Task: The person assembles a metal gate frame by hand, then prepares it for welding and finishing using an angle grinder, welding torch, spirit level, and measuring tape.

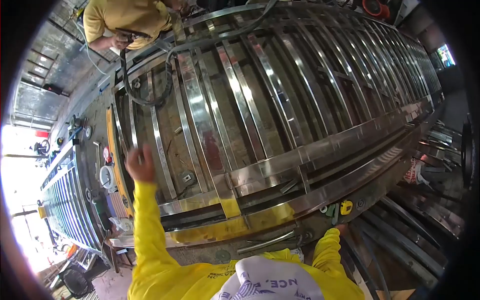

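My left hand (pixel 141 165) is raised over the left end of a shiny metal frame (pixel 270 165) with many parallel bars. Its fingers look apart, slightly curled and a little blurred, with nothing visible between them. Close to that hand lies a long yellow-orange level (pixel 116 160). Of my right hand (pixel 342 228) only a small part shows past the yellow sleeve, low at the table's front edge; its fingers are hidden. Just above it is a yellow tape measure (pixel 346 207), beside a green-handled tool (pixel 330 210).
A person in a yellow shirt (pixel 127 20) stands across the frame, holding a dark tool with a thick cable (pixel 167 75). Metal tubes (pixel 272 241) lie at the front edge. A white roll (pixel 107 177) sits at left; more metal bars (pixel 400 240) lie at right.
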